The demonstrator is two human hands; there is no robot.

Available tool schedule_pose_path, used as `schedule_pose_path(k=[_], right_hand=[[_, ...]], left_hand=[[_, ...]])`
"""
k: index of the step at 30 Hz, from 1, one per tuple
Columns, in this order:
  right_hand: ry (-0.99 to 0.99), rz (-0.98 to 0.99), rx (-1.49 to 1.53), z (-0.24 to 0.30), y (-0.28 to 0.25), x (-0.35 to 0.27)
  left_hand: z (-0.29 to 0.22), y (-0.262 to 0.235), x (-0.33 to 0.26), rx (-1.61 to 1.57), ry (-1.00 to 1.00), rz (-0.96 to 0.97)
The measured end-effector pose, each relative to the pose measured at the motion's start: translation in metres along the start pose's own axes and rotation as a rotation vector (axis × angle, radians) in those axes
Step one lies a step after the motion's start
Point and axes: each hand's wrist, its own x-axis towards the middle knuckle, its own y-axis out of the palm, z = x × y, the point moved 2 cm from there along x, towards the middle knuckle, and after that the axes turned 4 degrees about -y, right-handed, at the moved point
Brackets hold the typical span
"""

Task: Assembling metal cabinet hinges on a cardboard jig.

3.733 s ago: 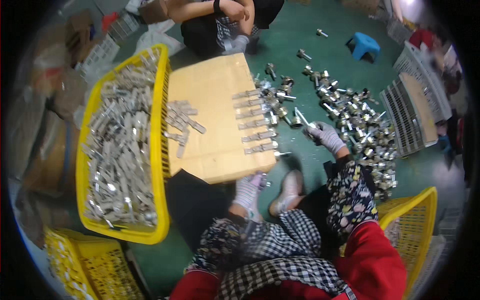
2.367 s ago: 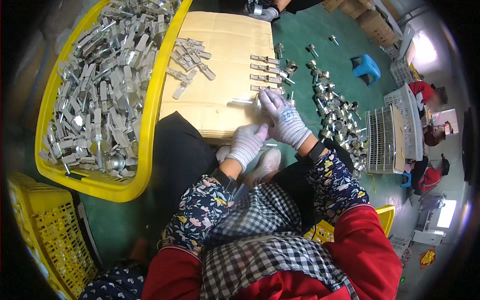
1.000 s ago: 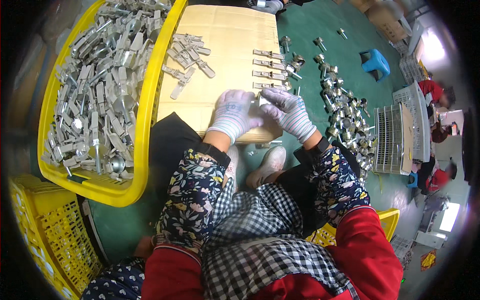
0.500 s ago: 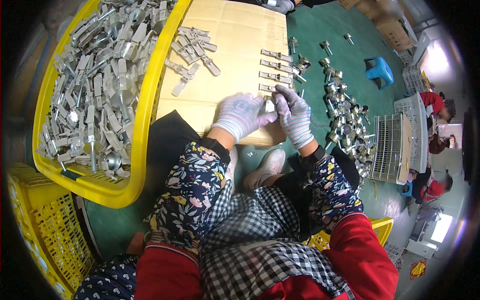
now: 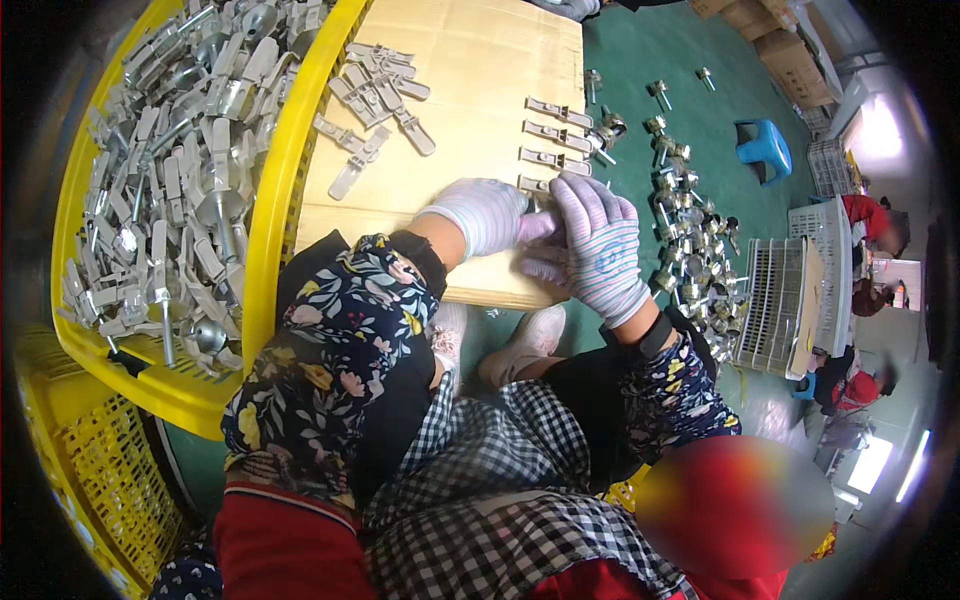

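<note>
Both hands wear pale striped gloves and meet at the near right part of the cardboard-covered board (image 5: pixel 460 90). My left hand (image 5: pixel 485 215) is closed, its thumb reaching toward the right hand. My right hand (image 5: pixel 605 245) curls over the same spot, fingers bent and thumb pointing left. Whatever lies between the fingers is hidden. Just beyond them, several grey lever clips (image 5: pixel 555 134) lie in a row along the board's right edge, the nearest partly covered by my right hand. A loose pile of similar grey clips (image 5: pixel 385 90) rests at the board's far left.
A yellow crate (image 5: pixel 268 200) full of metal parts with grey levers stands at left, above another yellow basket (image 5: pixel 110 460). Round metal pieces with bolts (image 5: pixel 690 240) are heaped on the green floor at right. Beyond are a blue stool (image 5: pixel 763 150), white baskets (image 5: pixel 770 300) and other people.
My right hand has turned further over the spot between the hands, covering the shiny metal piece that showed there. My left forearm has swung outward, and the whole view has shifted slightly.
</note>
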Motion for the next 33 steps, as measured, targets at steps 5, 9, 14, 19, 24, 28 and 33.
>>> schedule_pose_path(k=[5,9,14,19,24,28,33], right_hand=[[0.012,0.035,-0.055,-0.018,0.022,-0.011],[0.012,0.102,-0.002,-0.021,0.02,0.0],[0.03,0.206,0.049,-0.022,0.012,0.009],[0.082,0.306,0.094,-0.03,0.01,0.016],[0.274,0.541,0.29,-0.037,0.009,0.037],[0.367,0.562,0.368,-0.053,0.019,0.035],[0.247,0.461,0.272,-0.057,0.025,0.031]], left_hand=[[-0.007,-0.012,0.001,-0.083,0.034,0.018],[-0.001,-0.009,0.003,-0.111,0.053,0.001],[0.0,-0.012,0.004,-0.148,0.033,0.041],[-0.002,-0.018,-0.002,-0.064,0.123,0.058],[0.005,-0.012,0.001,-0.081,0.097,-0.017],[0.001,-0.008,-0.004,-0.099,0.107,-0.294],[0.011,0.004,0.013,-0.044,0.123,-0.462]])
